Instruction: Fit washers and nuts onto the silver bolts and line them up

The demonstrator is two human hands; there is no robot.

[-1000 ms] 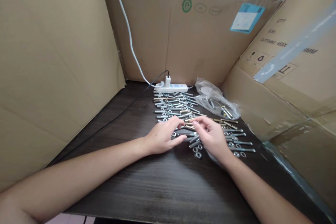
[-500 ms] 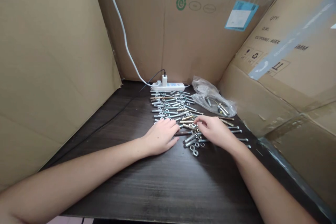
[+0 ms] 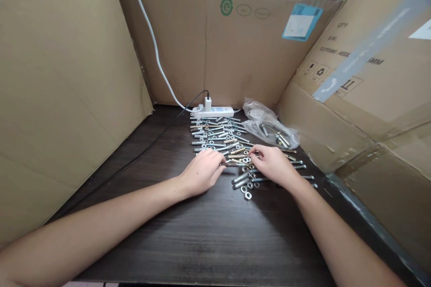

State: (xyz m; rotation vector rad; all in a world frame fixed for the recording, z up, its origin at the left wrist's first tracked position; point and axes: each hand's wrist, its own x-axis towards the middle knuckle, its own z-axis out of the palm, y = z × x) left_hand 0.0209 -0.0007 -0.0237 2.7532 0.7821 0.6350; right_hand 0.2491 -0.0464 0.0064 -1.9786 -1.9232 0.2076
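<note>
Several bolts, nuts and washers (image 3: 215, 134) lie in rows on a dark wooden table (image 3: 202, 237). My left hand (image 3: 202, 170) rests palm down at the near left edge of the rows, fingers curled, its fingertips on a dark bolt (image 3: 232, 164). My right hand (image 3: 274, 163) lies over the right part of the rows, fingers bent and pinching at small parts near a washer (image 3: 245, 159). What the fingers hold is too small to make out. Loose nuts (image 3: 247, 194) lie just in front of both hands.
A white power strip (image 3: 213, 110) with a plugged charger and a white cable lies at the back. A clear plastic bag (image 3: 269, 125) with more hardware sits at the back right. Cardboard boxes (image 3: 67, 76) wall in the table on the left, back and right.
My right hand moved back from the near bolts to the row at the middle. My left hand slid slightly forward. The camera shifted a little to the right.
</note>
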